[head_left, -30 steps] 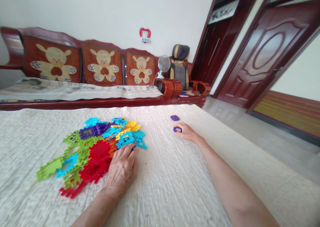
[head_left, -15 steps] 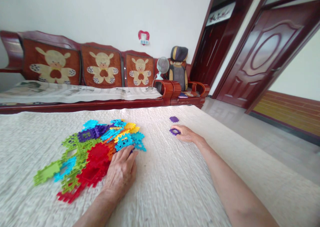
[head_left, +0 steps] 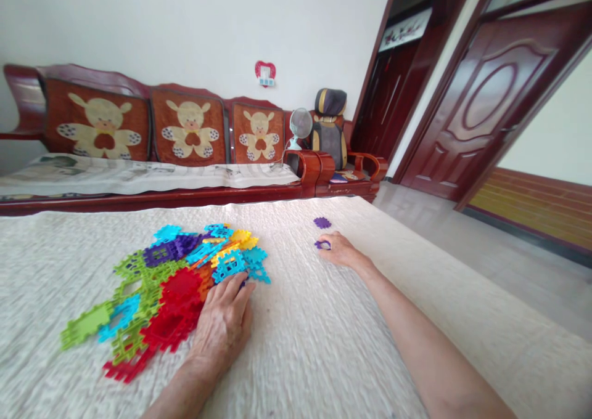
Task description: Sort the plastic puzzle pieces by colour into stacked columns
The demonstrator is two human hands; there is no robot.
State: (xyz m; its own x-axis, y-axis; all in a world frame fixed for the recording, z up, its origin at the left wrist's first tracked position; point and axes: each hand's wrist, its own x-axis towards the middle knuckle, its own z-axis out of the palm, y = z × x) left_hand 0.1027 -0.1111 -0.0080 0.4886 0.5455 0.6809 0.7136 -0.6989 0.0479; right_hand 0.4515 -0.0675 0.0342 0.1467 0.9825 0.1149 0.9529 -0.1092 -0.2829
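Item, my right hand (head_left: 340,250): thumb and fingers pinched on the near edge of a purple frame piece (head_left: 318,244), a small toothed plate with an opening in its middle, held at or just over the worktop (head_left: 305,345), which is covered in pale, ribbed cloth; whether the piece touches the cloth I cannot tell. Item, one solid purple piece (head_left: 322,222), lying flat just beyond my right hand, apart from it. Item, my left hand (head_left: 226,314): palm down, fingers bent, at the near right edge of the heap; a dark scrap shows by the fingertips, and whether they grip it I cannot tell. Item, red pieces (head_left: 181,286), directly left of that hand; green pieces (head_left: 87,323), farther left; a blue windowed piece (head_left: 229,265), just past its fingertips; yellow pieces (head_left: 241,240), beyond that. Risks, as I judge them: the frame piece could twist free, being pinched only at one edge; my right knuckles could nudge the solid piece if they push outward; overlapping pieces could slide if my left hand presses or drags.
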